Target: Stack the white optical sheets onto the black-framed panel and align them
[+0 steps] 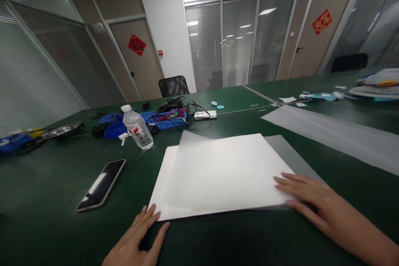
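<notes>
White paper [162, 174] lies flat on the green table, and a translucent sheet [199, 166] rests over most of it at a slight angle. Part of a translucent sheet [288, 153] also sticks out past the paper's right side. At the paper's near left corner is my left hand [140, 232], its fingers apart and fingertips touching the corner. My right hand [308, 199] lies over the right edge with fingers stretched out, fingertips on the sheets. Neither hand grips anything.
A phone [102, 185] lies at the left, with a water bottle [137, 128] standing behind it. Blue trays [168, 122] with tangled cables sit farther back beside a white power strip [205, 114]. Another long translucent sheet [336, 135] stretches across the right side.
</notes>
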